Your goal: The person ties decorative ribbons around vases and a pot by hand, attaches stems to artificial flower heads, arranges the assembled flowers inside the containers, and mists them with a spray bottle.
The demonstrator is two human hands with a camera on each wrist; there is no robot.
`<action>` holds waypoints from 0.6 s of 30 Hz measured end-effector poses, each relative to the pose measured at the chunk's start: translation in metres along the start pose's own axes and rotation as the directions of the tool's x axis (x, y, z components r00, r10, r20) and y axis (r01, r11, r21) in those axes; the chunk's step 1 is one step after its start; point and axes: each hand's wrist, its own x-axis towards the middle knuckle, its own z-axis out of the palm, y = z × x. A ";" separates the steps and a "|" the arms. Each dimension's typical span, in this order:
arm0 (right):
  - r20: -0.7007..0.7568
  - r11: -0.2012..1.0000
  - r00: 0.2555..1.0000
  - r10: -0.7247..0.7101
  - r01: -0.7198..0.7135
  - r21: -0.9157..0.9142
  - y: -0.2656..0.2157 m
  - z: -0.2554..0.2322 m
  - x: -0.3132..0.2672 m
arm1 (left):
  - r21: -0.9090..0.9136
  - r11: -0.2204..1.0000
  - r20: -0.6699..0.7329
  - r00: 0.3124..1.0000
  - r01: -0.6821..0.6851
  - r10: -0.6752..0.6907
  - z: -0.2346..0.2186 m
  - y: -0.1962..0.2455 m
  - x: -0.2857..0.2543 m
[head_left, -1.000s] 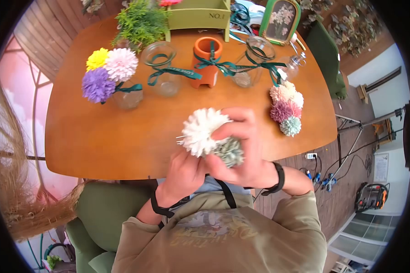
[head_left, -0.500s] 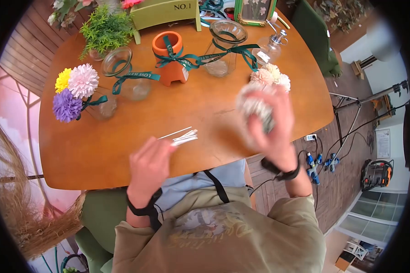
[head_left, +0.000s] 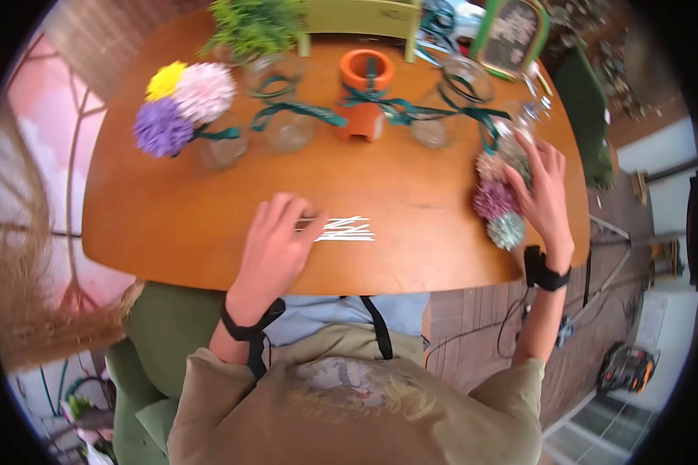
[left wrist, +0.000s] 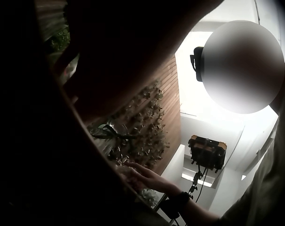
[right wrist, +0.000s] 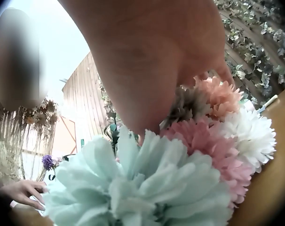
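Observation:
My left hand [head_left: 275, 244] is over the table's front half, fingers loosely bent, its thumb beside several thin white sticks [head_left: 353, 229] lying crisscrossed on the wood. At the right side, my right hand [head_left: 547, 198] has its thumb and fingers around a grey-green flower [right wrist: 187, 106] amid a cluster of pompom flowers. A magenta-pink flower [head_left: 495, 200] and a pale mint flower [head_left: 506, 231] lie below the fingers. In the right wrist view, a peach flower [right wrist: 220, 96] and a white flower [right wrist: 249, 141] touch the cluster. The left wrist view is mostly dark.
Across the back stand a glass vase [head_left: 288, 130] with green ribbon, a terracotta pot [head_left: 362, 116], another ribboned vase [head_left: 430, 132] and a clear bottle [head_left: 529, 115]. Yellow, pink and purple flowers [head_left: 163, 128] are at left. A framed picture [head_left: 510, 35] stands at back right.
The right hand has carried the white and grey-green flowers right to the cluster. The left hand has let go of the white sticks, which now lie spread on the table.

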 end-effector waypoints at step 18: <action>-0.424 0.660 0.622 -0.658 0.748 0.071 -0.285 -0.007 0.178 | -0.130 0.992 -0.063 0.998 -0.007 -0.002 -0.006 0.009 -0.033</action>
